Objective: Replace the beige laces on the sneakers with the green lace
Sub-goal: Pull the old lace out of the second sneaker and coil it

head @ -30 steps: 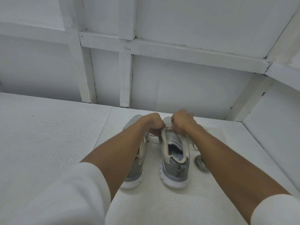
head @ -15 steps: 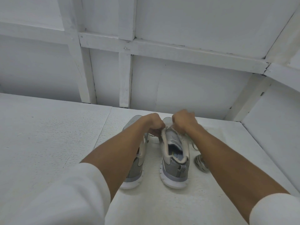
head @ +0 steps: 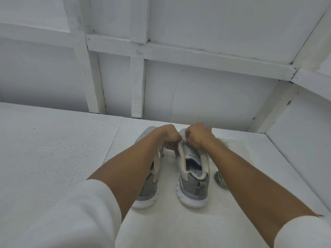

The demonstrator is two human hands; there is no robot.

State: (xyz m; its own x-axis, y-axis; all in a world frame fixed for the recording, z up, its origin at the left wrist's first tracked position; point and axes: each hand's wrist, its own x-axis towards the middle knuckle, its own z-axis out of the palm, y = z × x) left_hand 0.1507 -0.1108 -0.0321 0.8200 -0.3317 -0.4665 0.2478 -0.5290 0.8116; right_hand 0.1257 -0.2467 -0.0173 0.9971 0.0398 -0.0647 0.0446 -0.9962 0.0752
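Counting two grey sneakers at lower centre, left sneaker [head: 149, 191] and right sneaker [head: 194, 183], we kept two hands clenched: left hand [head: 169, 136] and right hand [head: 198, 136] pinched one beige lace [head: 181, 140] above the right sneaker; one blurred green lace [head: 228, 143] lay right of it.

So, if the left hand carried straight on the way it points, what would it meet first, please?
Probably the right hand, almost knuckle to knuckle with the left hand above the right-hand sneaker; depth is unclear, so it might slip past.
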